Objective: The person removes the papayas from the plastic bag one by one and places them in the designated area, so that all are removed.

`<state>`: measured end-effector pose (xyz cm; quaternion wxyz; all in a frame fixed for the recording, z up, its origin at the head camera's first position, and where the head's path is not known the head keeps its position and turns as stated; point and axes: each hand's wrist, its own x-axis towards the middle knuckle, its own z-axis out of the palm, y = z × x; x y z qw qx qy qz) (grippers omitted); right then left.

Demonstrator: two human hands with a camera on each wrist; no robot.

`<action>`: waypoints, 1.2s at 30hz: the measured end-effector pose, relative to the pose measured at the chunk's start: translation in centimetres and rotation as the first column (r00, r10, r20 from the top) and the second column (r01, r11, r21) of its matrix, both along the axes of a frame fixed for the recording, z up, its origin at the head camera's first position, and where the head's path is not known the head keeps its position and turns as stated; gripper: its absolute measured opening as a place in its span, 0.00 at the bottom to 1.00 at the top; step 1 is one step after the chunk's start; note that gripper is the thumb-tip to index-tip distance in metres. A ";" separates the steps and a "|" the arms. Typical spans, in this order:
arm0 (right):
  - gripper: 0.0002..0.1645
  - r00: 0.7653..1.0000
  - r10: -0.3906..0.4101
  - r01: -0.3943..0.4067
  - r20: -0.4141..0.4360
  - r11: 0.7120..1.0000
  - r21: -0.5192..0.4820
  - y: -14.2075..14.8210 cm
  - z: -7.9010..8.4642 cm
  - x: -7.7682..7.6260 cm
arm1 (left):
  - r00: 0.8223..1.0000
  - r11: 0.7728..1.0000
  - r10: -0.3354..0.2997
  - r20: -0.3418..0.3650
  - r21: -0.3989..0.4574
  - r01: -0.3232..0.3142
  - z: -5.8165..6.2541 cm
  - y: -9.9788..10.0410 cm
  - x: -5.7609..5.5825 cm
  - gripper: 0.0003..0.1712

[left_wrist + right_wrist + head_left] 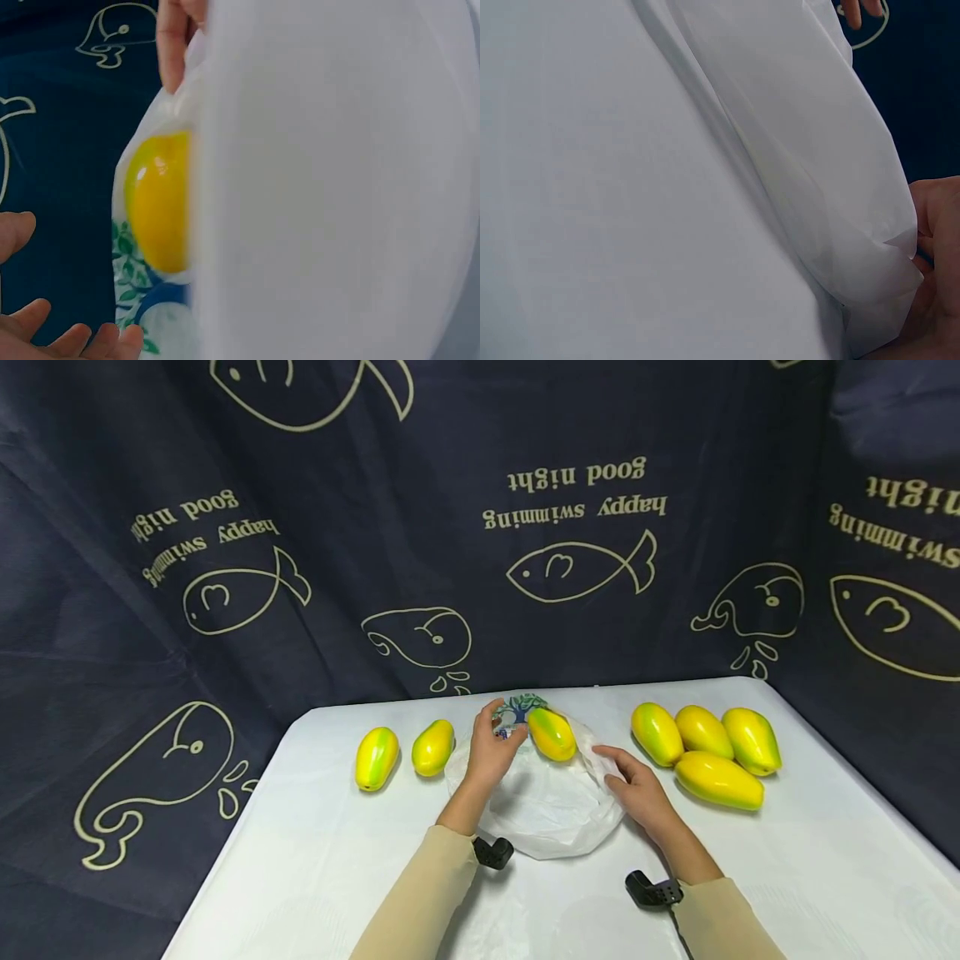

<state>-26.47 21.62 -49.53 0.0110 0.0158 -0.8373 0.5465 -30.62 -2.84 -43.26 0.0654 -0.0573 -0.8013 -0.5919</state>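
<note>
A white plastic bag point(551, 827) with a printed tree point(517, 708) lies spread on the table between the two hands. On it, within its upper part, sits a yellow-green mango point(552, 735), which the left wrist view shows partly hidden behind a white fold. My left hand point(493, 747) is at the bag's left side with thumb and fingers spread apart, close to the mango but holding nothing. At the bag's right edge my right hand point(639, 789) pinches the plastic between thumb and fingers, and the right wrist view shows the gathered film point(889, 300) there.
Two mangoes, one at the far left point(377, 759) and one nearer the bag point(432, 748), lie left of it. Several more, including a front one point(720, 781), cluster on the right. A dark printed curtain point(420, 527) hangs behind the white table point(300, 860).
</note>
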 end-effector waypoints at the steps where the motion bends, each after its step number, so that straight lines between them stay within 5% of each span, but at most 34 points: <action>1: 0.29 1.000 0.000 0.000 0.000 1.000 0.003 0.0 0.0 0.0 | 1.000 1.000 -0.001 -0.001 -0.012 0.001 -0.1 0.2 0.0 0.39; 14: 0.29 1.000 0.021 -0.021 -0.011 1.000 -0.006 -0.2 0.4 0.4 | 0.998 0.991 -0.055 -0.010 -0.126 0.053 -2.1 3.5 -0.3 0.39; 25: 0.28 0.998 0.028 -0.029 -0.048 1.000 -0.008 -0.1 0.3 0.4 | 0.999 0.993 0.045 -0.010 -0.107 -0.045 -2.8 5.6 -0.5 0.37; 36: 0.29 0.998 0.021 -0.022 -0.055 1.000 -0.004 -0.1 0.2 0.3 | 0.998 0.992 0.059 0.018 -0.114 -0.057 -3.7 6.5 -1.3 0.40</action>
